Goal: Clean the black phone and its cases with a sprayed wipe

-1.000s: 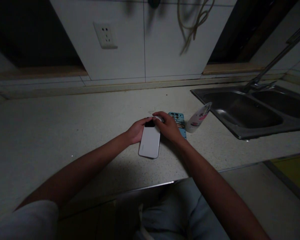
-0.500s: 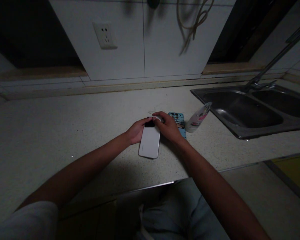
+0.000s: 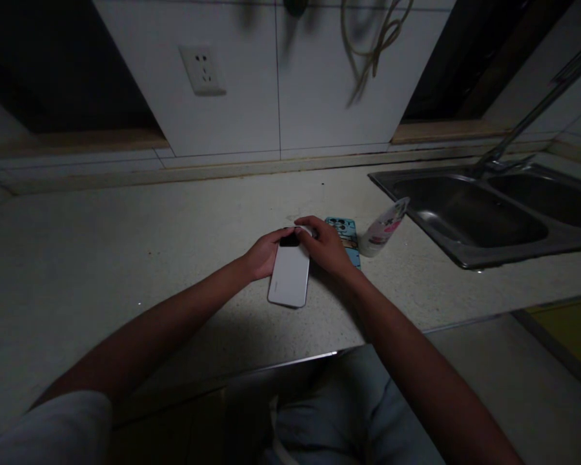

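A white smartphone (image 3: 289, 274) is back side up over the counter, its dark camera panel at the far end. My left hand (image 3: 263, 256) grips its left edge, with the thumb at the camera panel. On the other side my right hand (image 3: 326, 247) holds the far right corner, its thumb also by the panel. The fingers beneath the phone are hidden. Just right of my right hand lies a blue patterned phone case (image 3: 351, 242) with camera cutouts, partly covered by that hand. A white squeeze tube (image 3: 382, 229) with pink print stands tilted beside the case.
The pale speckled counter (image 3: 126, 239) runs along a tiled wall with a socket (image 3: 203, 70) and a hanging looped cord (image 3: 380, 45). A steel double sink (image 3: 458, 255) with a tap (image 3: 501, 165) is set in at the right.
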The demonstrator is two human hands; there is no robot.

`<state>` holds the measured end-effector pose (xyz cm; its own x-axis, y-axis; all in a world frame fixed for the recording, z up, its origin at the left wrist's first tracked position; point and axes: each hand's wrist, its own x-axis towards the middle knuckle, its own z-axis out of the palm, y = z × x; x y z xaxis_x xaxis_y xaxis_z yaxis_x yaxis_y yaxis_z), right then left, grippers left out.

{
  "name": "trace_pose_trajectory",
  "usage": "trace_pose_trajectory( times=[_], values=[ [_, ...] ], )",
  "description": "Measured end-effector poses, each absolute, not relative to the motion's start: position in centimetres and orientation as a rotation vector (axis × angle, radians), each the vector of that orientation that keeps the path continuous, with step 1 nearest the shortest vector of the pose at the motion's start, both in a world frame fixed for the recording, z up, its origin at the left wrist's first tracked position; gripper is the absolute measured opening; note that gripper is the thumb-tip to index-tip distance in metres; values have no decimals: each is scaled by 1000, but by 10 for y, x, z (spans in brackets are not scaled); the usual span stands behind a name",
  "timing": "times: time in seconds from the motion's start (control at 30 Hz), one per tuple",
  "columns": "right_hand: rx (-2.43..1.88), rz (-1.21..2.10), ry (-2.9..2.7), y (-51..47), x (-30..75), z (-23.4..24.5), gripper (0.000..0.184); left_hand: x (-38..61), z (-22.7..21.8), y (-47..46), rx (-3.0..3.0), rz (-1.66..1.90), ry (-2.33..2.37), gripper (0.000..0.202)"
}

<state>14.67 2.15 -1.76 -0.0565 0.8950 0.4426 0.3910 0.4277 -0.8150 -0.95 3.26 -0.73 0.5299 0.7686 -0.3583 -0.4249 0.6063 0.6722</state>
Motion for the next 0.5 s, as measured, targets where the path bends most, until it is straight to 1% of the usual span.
trace_pose_trajectory(
  times=[0.17,0.5],
  values=[
    [-1143,605,-1650,21,147,-17,25,-9,-7,32,549,763,696,22],
    [-1134,604,-1656,21,147,-16,27,-8,-6,32,563,758,689,22]
  ],
)
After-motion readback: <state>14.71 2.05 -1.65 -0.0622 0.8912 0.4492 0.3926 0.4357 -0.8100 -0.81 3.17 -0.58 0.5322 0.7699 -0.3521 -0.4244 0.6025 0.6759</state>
